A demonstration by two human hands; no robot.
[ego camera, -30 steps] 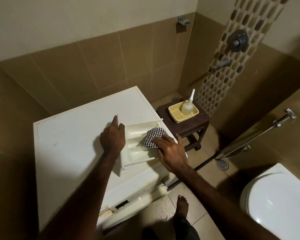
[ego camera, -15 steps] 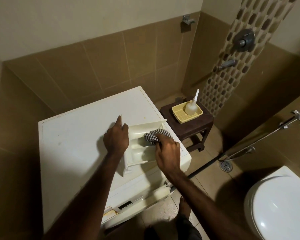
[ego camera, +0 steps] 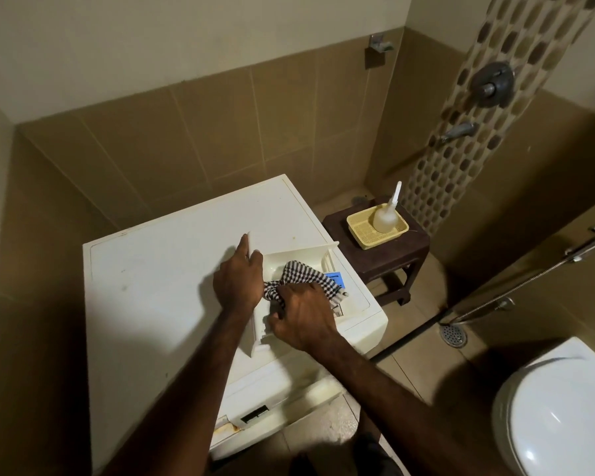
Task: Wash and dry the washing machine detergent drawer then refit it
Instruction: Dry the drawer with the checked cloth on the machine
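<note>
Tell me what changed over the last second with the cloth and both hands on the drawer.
The right hand went from pressing the black-and-white checked cloth flat at the far end to gripping it bunched, and drew back toward the near end of the white plastic detergent drawer. A blue insert is now uncovered. The left hand still steadies the drawer's left side on the white washing machine top.
</note>
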